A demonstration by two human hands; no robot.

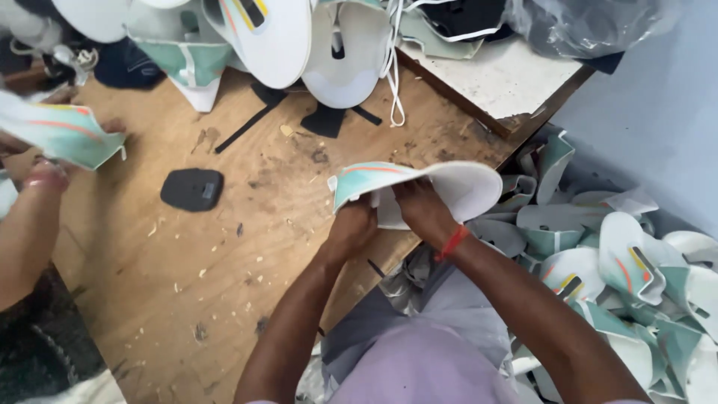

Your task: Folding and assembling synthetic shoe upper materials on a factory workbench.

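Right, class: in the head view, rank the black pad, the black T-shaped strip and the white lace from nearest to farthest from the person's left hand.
From the left hand:
1. Black pad, to its left on the wooden table.
2. Black T-shaped strip, above it, near the shoe uppers.
3. White lace, farthest, above and slightly right.

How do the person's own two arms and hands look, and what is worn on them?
Both forearms are bare, with no sleeves or gloves showing. The right hand has a thin red-orange thread band at the wrist. The left hand wears nothing visible.
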